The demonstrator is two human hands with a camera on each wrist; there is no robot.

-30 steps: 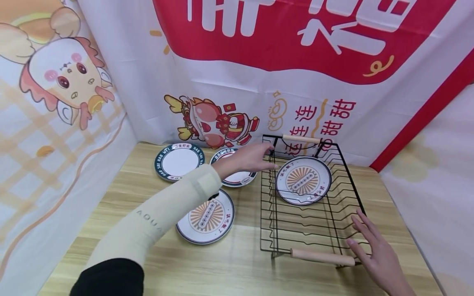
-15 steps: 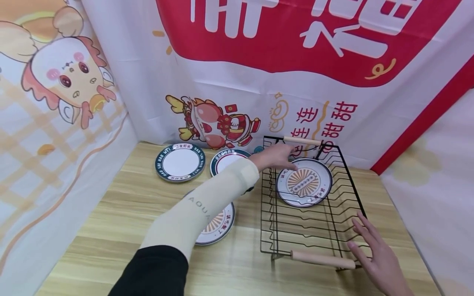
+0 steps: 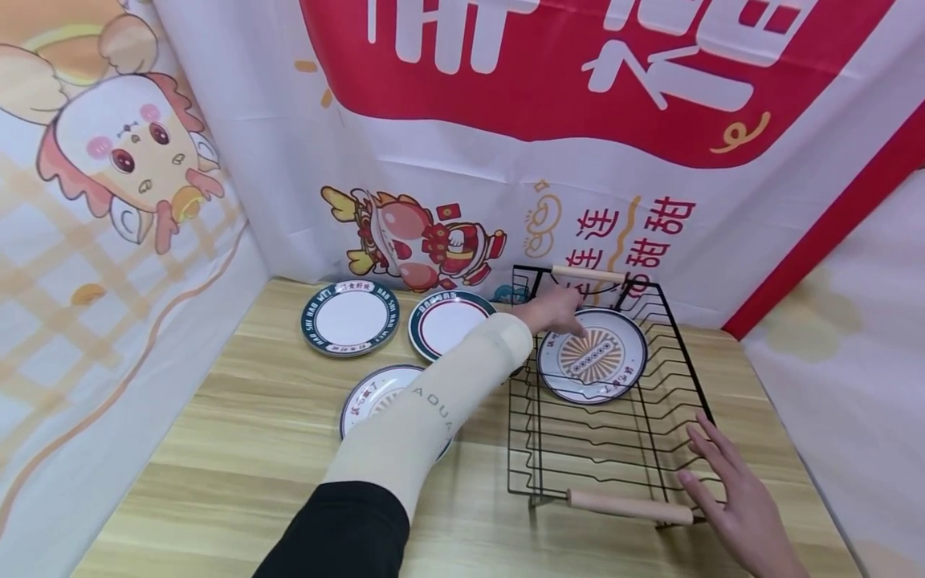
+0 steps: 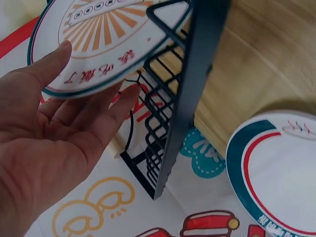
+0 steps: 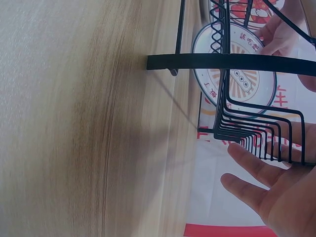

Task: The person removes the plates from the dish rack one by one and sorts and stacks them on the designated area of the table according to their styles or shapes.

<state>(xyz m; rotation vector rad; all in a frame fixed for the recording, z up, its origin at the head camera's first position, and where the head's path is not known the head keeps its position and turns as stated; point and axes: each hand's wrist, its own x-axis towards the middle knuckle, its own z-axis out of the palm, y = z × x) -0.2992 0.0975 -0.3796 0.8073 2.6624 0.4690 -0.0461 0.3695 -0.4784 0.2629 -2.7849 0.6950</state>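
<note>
In the head view my left hand (image 3: 555, 310) is at the upper left rim of a white dinner plate (image 3: 594, 365) with an orange sunburst print, which stands tilted in the black wire dish rack (image 5: 187, 61). The left wrist view has the thumb on the plate's printed face and the other fingers behind it, so the hand pinches the rim. My right hand (image 3: 747, 502) is by the rack's right front corner, fingers spread and loosely straight. Some of its fingers lie behind the side wires in the right wrist view; whether they touch them I cannot tell.
Left of the rack lie two green-rimmed plates, one at the far left (image 3: 350, 319) and one (image 3: 444, 321) nearer the rack. Another sunburst plate (image 3: 368, 399) is partly covered by my left sleeve (image 3: 415, 425). A printed cloth (image 3: 289, 152) hangs behind the table.
My left hand has moved right, from the rack's left edge to the rim of the plate in the rack, and now pinches it. The right hand has stayed in place.
</note>
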